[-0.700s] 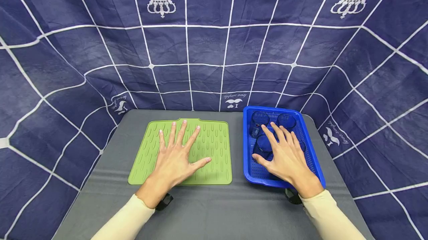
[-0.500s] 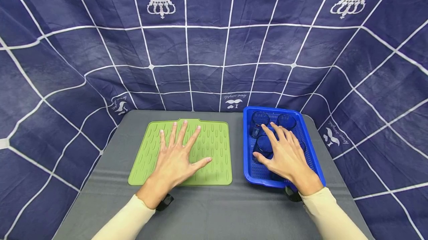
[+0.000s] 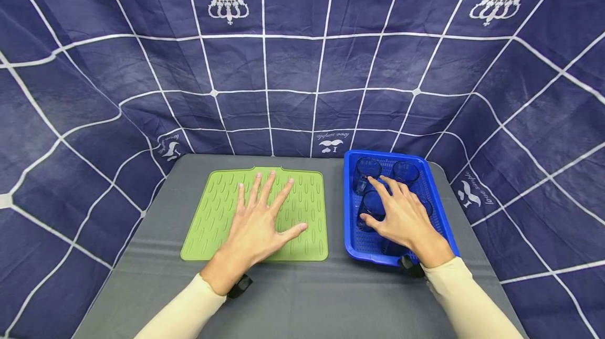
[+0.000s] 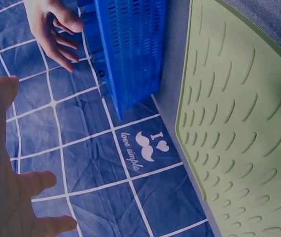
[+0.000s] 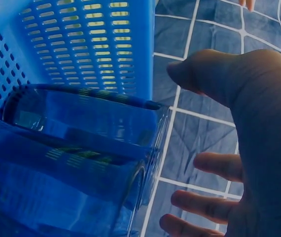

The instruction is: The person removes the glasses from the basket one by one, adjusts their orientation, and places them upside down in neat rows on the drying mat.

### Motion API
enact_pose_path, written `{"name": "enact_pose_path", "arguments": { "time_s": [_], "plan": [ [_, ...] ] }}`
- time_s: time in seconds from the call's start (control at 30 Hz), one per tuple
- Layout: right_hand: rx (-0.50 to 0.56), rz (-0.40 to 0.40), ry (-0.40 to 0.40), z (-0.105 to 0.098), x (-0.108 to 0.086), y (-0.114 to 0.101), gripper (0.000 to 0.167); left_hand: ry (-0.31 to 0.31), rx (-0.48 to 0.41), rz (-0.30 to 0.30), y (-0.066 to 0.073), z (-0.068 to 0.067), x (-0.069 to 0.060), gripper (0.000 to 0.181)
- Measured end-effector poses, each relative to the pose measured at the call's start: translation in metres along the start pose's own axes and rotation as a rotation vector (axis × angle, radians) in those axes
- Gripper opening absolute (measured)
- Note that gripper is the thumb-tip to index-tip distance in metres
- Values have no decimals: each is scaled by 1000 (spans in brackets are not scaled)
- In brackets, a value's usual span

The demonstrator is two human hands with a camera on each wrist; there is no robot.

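Observation:
My left hand [image 3: 257,229] hovers over a green ridged mat [image 3: 307,213], fingers spread and holding nothing. In the left wrist view, a gap shows between that hand and the mat. On the right, a blue perforated plastic basket [image 3: 348,208] contains several clear drinking glasses, among them one at the back left [image 3: 367,168] and one nearer [image 3: 372,201]. Above them is my right hand [image 3: 404,221], its fingers loosely bent, partly covering the glasses. The right wrist view shows its thumb and fingers apart from the glass [image 5: 91,118] closest to them.
A grey cloth [image 3: 302,297] covers the table. Behind and at both sides hangs a dark blue curtain [image 3: 293,66] with white grid lines. A strip of table separates the mat from the basket. Each wrist carries a small black device [image 3: 240,285].
My left hand has shifted slightly right above the mat. The right hand's fingers have bent a little more over the basket. Mat, basket and glasses stay where they were.

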State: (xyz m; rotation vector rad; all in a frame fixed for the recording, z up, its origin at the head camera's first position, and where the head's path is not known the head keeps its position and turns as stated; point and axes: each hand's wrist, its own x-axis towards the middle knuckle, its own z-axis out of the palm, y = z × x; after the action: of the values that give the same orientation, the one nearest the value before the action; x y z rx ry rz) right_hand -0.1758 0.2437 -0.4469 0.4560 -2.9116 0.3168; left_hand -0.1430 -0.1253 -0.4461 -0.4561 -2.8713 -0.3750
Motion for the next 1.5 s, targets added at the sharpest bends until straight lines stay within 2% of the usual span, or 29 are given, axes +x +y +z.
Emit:
{"name": "enact_pose_path", "arguments": {
  "time_s": [0.2,0.57,0.77,1.0,1.23,1.5],
  "plan": [
    [13,21,-37,0,1,3,95,7,-16,14,8,2,3,105],
    [39,32,-51,7,5,2,95,18,-49,67,22,7,1,103],
    [42,43,-59,10,7,5,97,-23,-91,79,28,11,3,105],
    [40,55,-73,11,8,6,95,-23,-134,101,36,14,6,103],
    [38,64,-94,12,14,2,90,-8,-153,139,37,12,11,100],
    [45,63,-101,10,19,-2,87,-20,-174,147,37,10,22,99]
  ]
}}
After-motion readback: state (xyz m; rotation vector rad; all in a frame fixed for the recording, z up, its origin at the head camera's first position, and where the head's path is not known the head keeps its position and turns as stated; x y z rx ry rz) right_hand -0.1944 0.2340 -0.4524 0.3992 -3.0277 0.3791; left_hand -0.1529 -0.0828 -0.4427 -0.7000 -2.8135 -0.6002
